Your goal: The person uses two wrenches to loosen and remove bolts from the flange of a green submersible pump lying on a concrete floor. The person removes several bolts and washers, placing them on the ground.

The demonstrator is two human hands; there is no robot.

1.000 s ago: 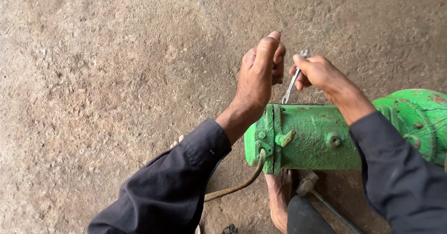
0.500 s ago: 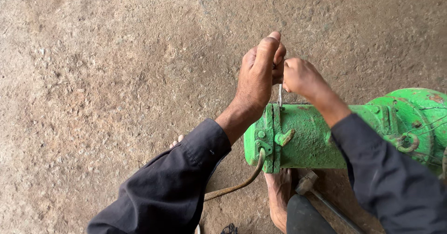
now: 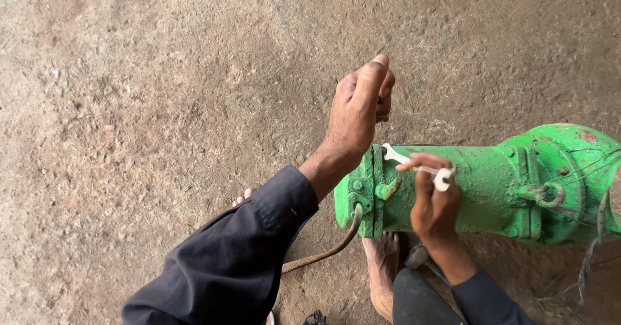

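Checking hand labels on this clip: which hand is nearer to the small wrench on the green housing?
Right. The right hand grips the wrench itself, lying across the top of the green housing. The left hand is raised beyond the housing's flanged end, apart from the wrench.

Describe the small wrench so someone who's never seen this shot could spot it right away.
Find the big green cast-metal housing lying on the bare concrete floor. On its top side, near the flanged left end, the right hand pinches a small open-ended wrench lying across the casting. It is the only pale, silvery piece there; the bolts and lug nearby are painted green.
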